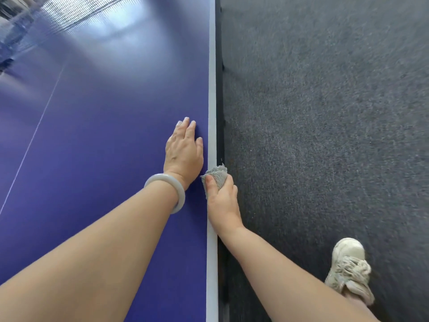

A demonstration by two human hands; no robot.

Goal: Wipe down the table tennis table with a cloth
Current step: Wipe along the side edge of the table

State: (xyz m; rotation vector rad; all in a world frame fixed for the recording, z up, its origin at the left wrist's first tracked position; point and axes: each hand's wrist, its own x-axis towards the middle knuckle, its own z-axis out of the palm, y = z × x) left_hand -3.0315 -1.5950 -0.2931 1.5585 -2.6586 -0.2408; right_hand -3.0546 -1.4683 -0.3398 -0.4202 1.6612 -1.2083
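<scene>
The blue table tennis table (97, 126) fills the left half of the view, with a white line along its right edge. My left hand (184, 151) lies flat on the blue top just inside that line, fingers straight, a pale bangle on the wrist. My right hand (221, 196) grips a bunched grey cloth (216, 175) and holds it against the table's right edge, thumb on top of the cloth. Part of the cloth is hidden inside the hand.
Dark grey carpet (325, 112) covers the floor to the right of the table. My foot in a beige sneaker (350, 270) stands on it at the lower right. The net (76, 12) crosses the table at the far upper left.
</scene>
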